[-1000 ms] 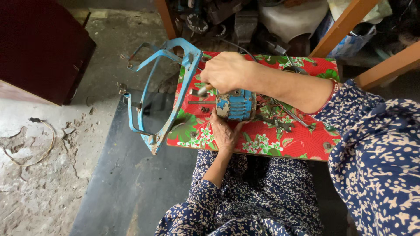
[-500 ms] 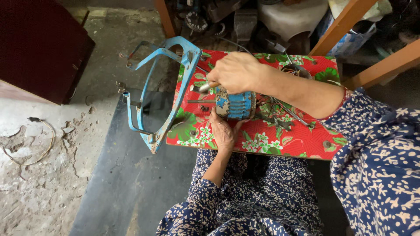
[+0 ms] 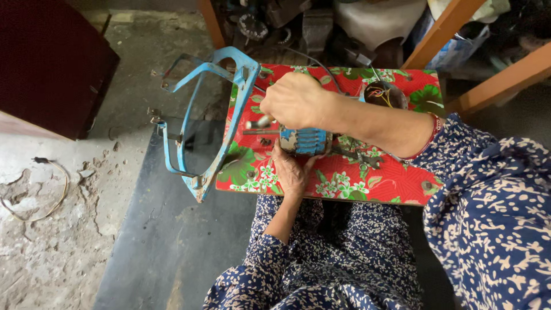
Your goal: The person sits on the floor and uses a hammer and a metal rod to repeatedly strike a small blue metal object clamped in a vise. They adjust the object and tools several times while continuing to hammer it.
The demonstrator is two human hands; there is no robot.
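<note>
A small blue motor body [image 3: 306, 140] with a metal shaft lies on a low table covered in a red flowered cloth [image 3: 367, 181]. My left hand [image 3: 290, 170] cups the motor from the near side and steadies it. Over the motor's left end, my right hand [image 3: 294, 100] is closed around a tool with a pale handle [image 3: 259, 121]. The tool's tip is hidden under the hand. A blue metal frame [image 3: 202, 117] leans on the table's left edge.
A dark round part with coloured wires [image 3: 383, 93] lies at the table's far side. Machine parts and orange wooden legs [image 3: 445, 31] crowd the back. A dark cabinet [image 3: 49, 63] stands at the left, with a loose wire [image 3: 40, 195] on the cracked concrete floor.
Both hands stay on the motor and the tool; my right hand has shifted only slightly. The view has moved a little.
</note>
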